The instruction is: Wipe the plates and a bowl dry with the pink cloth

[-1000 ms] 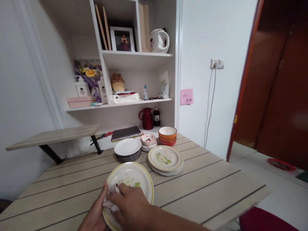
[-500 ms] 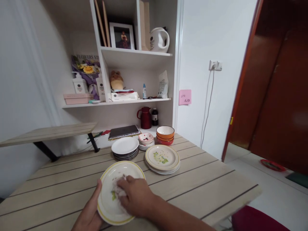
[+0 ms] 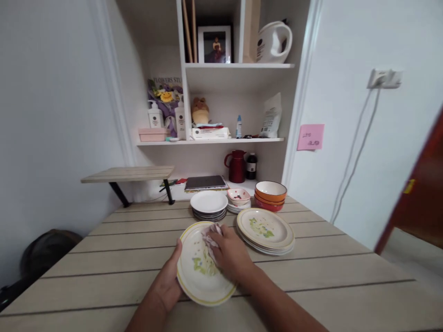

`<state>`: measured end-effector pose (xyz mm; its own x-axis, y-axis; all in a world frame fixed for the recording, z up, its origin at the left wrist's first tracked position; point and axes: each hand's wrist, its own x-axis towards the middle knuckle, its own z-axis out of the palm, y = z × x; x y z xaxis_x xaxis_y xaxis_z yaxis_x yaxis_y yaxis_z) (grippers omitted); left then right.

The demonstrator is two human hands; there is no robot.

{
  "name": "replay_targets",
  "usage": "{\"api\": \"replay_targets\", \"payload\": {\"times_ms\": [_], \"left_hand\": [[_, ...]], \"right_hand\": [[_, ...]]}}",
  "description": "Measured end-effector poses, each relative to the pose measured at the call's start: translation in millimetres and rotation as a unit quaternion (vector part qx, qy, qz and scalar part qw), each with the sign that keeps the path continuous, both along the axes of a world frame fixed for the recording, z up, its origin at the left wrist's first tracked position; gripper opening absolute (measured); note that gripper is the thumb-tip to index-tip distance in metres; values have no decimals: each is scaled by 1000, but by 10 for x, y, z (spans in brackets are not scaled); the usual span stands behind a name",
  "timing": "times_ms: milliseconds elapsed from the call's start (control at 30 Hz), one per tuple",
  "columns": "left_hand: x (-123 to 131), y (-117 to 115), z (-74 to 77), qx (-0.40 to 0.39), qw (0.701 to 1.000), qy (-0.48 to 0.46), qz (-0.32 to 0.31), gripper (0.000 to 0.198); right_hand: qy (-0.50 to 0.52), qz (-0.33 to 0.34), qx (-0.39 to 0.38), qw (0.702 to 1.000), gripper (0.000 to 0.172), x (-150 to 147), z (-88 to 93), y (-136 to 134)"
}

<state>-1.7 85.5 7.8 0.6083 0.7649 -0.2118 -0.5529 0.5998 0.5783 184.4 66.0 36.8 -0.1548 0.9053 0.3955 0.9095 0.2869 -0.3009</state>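
Note:
A cream plate [image 3: 194, 281] with a yellow rim and a green floral print is tilted toward me above the wooden table. My left hand [image 3: 169, 276] grips its left edge, thumb on the rim and the other fingers hidden underneath. Bunched in my right hand [image 3: 230, 253] is a pale pinkish cloth [image 3: 212, 237], pressed against the upper right of the plate's face. Just right of it lies a stack of similar floral plates [image 3: 265, 228]. Behind stands a pile with a white plate [image 3: 209, 202] on top of darker ones.
Orange and red bowls [image 3: 270, 191] are stacked at the back right, beside a small pink-patterned dish [image 3: 238, 196] on small plates. A dark red jug [image 3: 236, 167] and a dark bottle [image 3: 251, 166] stand behind. A raised wooden stand [image 3: 129, 173] occupies the back left.
The view has swung left, so everything sits further right in it. My right hand has moved the cloth from the plate's middle to its upper right. The left hand keeps its hold.

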Motion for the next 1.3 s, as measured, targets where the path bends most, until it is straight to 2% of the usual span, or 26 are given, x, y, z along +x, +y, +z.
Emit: {"api": "replay_targets", "payload": {"times_ms": [67,133,233,300,367,433,533,600,700,800,933,1000,1067,1167,1300], "left_hand": [[-28,21,-5,17,999,-23,26,66],[-50,20,9,28,999,-32,34,66],[-54,-28,54,16,1000,-10,-5,67],[-34,-76,87,6,999,15,-27,67],[-4,-120,117,8,999,27,-26,65],[20,-145,139,16,999,29,-16,63],[24,-135,150,11,999,39,-19,65],[9,-108,144,11,999,35,-19,67],[-18,-68,127,19,1000,10,-1,64],[-33,-52,112,26,999,-5,26,60],[-43,-63,110,20,1000,5,20,61],[-43,-75,119,4,1000,16,-3,63],[-40,-88,129,-11,1000,24,-15,64],[-30,-109,142,-13,999,34,-20,63],[-6,-129,153,12,999,48,-18,65]], "right_hand": [[-1,24,-39,999,34,-40,-34,-123],[1,82,-53,995,33,-144,-66,-261],[-5,181,-28,983,43,-338,-88,-378],[-19,206,4,978,48,-413,-76,-342],[-25,178,40,983,47,-395,-45,-225],[-16,110,71,991,43,-285,-9,-82],[-17,-4,75,997,41,-68,17,59],[-28,-41,69,996,42,16,3,68],[-33,-40,63,997,43,0,-55,-11],[-13,-8,52,999,50,-111,-117,-126],[-3,89,37,995,55,-272,-152,-274],[-15,144,48,988,58,-344,-128,-319],[-14,171,65,983,66,-388,-74,-313],[25,122,92,988,64,-349,19,-194],[54,0,100,994,32,-111,63,-18]]}}
